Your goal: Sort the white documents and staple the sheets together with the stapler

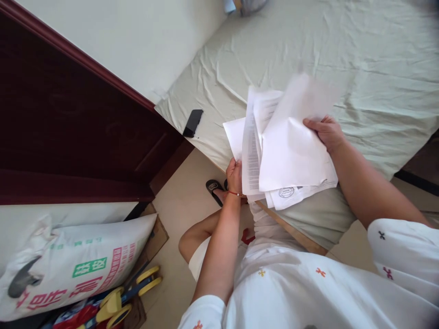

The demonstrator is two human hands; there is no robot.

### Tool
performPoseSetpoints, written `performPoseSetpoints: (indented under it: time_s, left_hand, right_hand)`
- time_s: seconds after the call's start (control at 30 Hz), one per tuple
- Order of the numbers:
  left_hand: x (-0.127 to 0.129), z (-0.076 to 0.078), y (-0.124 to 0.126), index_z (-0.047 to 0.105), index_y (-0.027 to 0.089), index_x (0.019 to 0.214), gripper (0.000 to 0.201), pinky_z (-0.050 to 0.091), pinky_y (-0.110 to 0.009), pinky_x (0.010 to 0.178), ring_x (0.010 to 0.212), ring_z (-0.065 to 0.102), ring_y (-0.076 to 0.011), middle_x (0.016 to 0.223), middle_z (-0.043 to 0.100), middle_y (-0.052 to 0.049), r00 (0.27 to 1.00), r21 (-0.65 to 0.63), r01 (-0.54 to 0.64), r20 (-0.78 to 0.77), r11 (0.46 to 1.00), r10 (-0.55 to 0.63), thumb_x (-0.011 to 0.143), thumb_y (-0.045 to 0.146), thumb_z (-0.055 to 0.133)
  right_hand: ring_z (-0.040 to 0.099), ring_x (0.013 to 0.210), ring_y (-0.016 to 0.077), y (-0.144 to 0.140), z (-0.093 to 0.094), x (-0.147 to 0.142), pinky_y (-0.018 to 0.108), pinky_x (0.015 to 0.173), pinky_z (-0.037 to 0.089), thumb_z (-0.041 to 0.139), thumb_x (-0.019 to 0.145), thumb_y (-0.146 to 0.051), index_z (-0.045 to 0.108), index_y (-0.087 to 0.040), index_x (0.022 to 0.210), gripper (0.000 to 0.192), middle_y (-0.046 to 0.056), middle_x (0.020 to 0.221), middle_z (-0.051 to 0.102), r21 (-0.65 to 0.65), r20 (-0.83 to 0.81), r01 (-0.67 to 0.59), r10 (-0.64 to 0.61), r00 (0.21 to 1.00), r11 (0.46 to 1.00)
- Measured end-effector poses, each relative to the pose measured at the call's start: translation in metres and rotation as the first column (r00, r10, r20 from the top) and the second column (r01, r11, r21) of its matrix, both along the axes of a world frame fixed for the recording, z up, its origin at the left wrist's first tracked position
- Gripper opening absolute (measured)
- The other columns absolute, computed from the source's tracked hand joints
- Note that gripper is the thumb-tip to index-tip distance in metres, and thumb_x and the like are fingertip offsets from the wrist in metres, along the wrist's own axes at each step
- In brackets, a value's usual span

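Several white paper sheets (291,151) are spread before me over the near edge of the bed. My left hand (234,176), with a red string bracelet at its wrist, is closed on the left edge of the papers; its fingers are partly hidden. On the right side, my right hand (327,131) pinches a sheet between thumb and fingers. The top of that sheet is smeared by motion. Printed lines show on the sheets at the left, and a round stamp (286,192) shows on one below.
A black phone (194,122) lies near the bed's left corner. The bed (373,68) has a wrinkled pale green sheet. A dark red door (78,109) stands left. A white printed sack (92,260) and a yellow-wheeled toy (116,306) are at lower left.
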State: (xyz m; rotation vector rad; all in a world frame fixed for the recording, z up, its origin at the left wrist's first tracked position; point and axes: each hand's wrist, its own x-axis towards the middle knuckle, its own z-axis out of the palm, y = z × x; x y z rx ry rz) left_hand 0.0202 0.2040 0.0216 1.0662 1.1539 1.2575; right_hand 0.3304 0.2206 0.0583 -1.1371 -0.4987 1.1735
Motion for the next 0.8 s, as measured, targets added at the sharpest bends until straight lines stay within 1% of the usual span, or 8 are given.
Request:
performPoseSetpoints:
  time_s: [0.1,0.17,0.27,0.4,0.5,0.67,0.8]
  left_hand:
    - [0.000,0.002,-0.001,0.071,0.021,0.098,0.044,0.058,-0.033,0.086,0.090,0.072,-0.0195,0.097,0.077,-0.004,1.000,-0.004,-0.019,0.001,1.000,0.019,0.082,0.062,0.080]
    - [-0.001,0.003,-0.001,0.072,0.021,0.100,0.048,0.058,-0.035,0.089,0.092,0.071,-0.0202,0.101,0.078,-0.005,1.000,0.006,-0.028,-0.012,1.000,0.028,0.082,0.065,0.079]
    - [-0.002,0.003,-0.002,0.073,0.020,0.097,0.051,0.058,-0.037,0.089,0.092,0.071,-0.0211,0.100,0.078,-0.006,0.999,0.011,-0.014,-0.029,1.000,0.014,0.081,0.068,0.079]
    - [-0.001,0.005,-0.002,0.074,0.021,0.090,0.049,0.058,-0.038,0.091,0.092,0.071,-0.0220,0.095,0.077,-0.005,0.999,0.044,0.006,-0.038,0.999,-0.004,0.081,0.070,0.078]
    - [0.001,0.006,-0.002,0.075,0.021,0.088,0.053,0.058,-0.038,0.095,0.097,0.071,-0.0235,0.096,0.078,-0.006,0.998,0.054,0.003,-0.056,0.999,0.000,0.080,0.073,0.076]
    - [0.001,0.005,-0.002,0.077,0.021,0.094,0.056,0.056,-0.042,0.102,0.107,0.072,-0.0267,0.106,0.080,-0.008,0.997,0.040,-0.005,-0.073,0.999,0.008,0.079,0.075,0.076]
    - [0.001,0.005,-0.002,0.079,0.021,0.100,0.058,0.054,-0.044,0.107,0.111,0.072,-0.0286,0.109,0.080,-0.009,0.997,0.051,0.032,-0.075,0.998,-0.029,0.080,0.075,0.075]
  right_hand:
    - [0.068,0.065,0.0129,0.002,0.000,0.005,0.024,0.061,0.060,0.085,0.069,-0.016,0.078,-0.020,0.083,0.016,0.001,0.081,0.078,-0.005,-0.009,-0.063,0.063,0.998,0.998]
    - [0.068,0.064,0.0123,0.002,-0.002,0.006,0.023,0.059,0.059,0.086,0.069,-0.017,0.078,-0.021,0.084,0.017,0.000,0.081,0.078,-0.020,0.010,-0.089,0.089,0.996,0.996]
    - [0.067,0.063,0.0141,0.000,-0.004,0.004,0.025,0.056,0.059,0.092,0.066,-0.023,0.079,-0.022,0.085,0.023,0.001,0.084,0.079,-0.038,0.082,-0.136,0.139,0.987,0.990]
    - [0.067,0.061,0.0187,-0.003,-0.004,-0.003,0.030,0.049,0.057,0.095,0.065,-0.028,0.076,-0.023,0.081,0.025,0.002,0.075,0.076,-0.059,0.195,-0.162,0.170,0.966,0.985]
    - [0.070,0.064,0.0214,-0.002,-0.007,-0.007,0.034,0.054,0.061,0.095,0.067,-0.028,0.073,-0.024,0.081,0.026,0.002,0.074,0.075,-0.065,0.218,-0.150,0.161,0.963,0.987]
    - [0.076,0.080,0.0272,0.001,-0.011,-0.010,0.042,0.068,0.067,0.094,0.069,-0.029,0.071,-0.026,0.085,0.027,0.002,0.080,0.077,-0.058,0.230,-0.105,0.115,0.966,0.993]
    - [0.075,0.079,0.0258,0.001,-0.011,-0.011,0.040,0.070,0.067,0.093,0.069,-0.026,0.072,-0.025,0.083,0.025,0.003,0.081,0.078,-0.019,0.201,-0.088,0.090,0.975,0.996]
